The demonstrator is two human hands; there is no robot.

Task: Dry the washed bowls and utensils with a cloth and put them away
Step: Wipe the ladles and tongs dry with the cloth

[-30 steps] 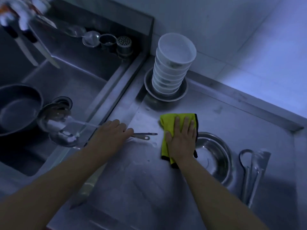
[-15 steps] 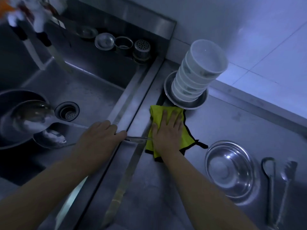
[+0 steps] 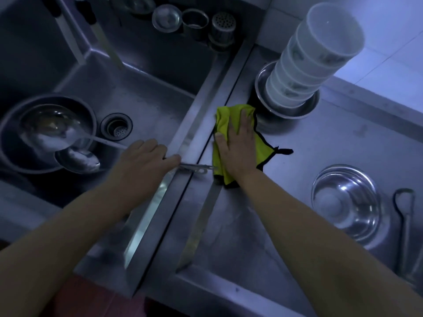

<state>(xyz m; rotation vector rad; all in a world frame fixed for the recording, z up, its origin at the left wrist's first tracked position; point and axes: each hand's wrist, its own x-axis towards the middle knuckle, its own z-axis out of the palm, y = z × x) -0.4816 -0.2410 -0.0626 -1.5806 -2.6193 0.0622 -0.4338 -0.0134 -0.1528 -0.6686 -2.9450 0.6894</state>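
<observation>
My right hand (image 3: 238, 147) lies flat, fingers spread, on a yellow cloth with black trim (image 3: 263, 149) pressed to the steel counter beside the sink's edge. My left hand (image 3: 144, 163) is closed around the handles of two steel ladles (image 3: 57, 131); their bowls hang over the sink, above a large steel bowl (image 3: 13, 143). The handle ends (image 3: 196, 168) stick out past my fingers and touch the cloth. A stack of several white bowls (image 3: 304, 65) stands in a steel dish behind the cloth. Another steel bowl (image 3: 345, 202) sits on the counter at the right.
Steel utensils (image 3: 405, 220) lie at the counter's right edge. The sink (image 3: 142, 94) has a drain (image 3: 116, 127), and small strainers and cups (image 3: 194, 20) stand on its back ledge. Two knives (image 3: 68, 42) hang at the top left. A tiled wall rises behind the counter.
My right hand has slid the cloth left and back across the counter toward the sink's edge and the bowl stack. My left hand has kept hold of the ladles.
</observation>
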